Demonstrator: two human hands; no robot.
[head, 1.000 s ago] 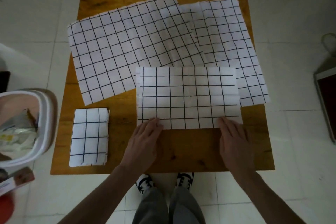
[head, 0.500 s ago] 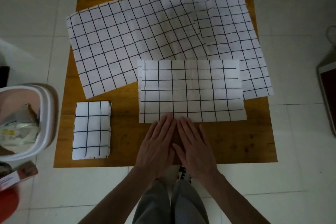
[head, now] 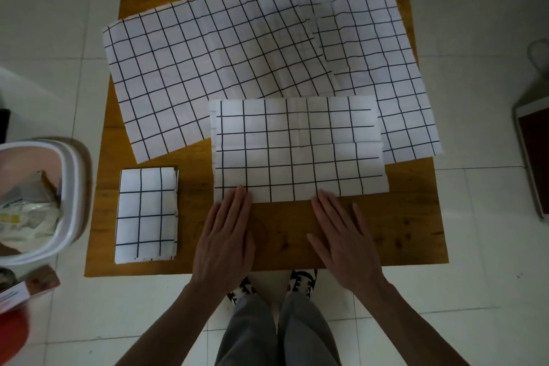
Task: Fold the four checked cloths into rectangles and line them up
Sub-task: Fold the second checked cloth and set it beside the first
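A: Hands?
B: Left hand [head: 224, 236] and right hand [head: 344, 239] lie flat, fingers straight, holding nothing, fingertips on the half-folded cloth's [head: 297, 148] lower edge, centre frame.
A: Free room?
B: Bare worktop [head: 282, 235] between them; folded cloth [head: 147, 214] lower left.

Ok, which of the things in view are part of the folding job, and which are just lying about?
Job: half-folded cloth under both hands' fingertips; finished folded cloth; large flat cloth; far-right cloth; table.
Lying about: white bin; box; tray on floor.
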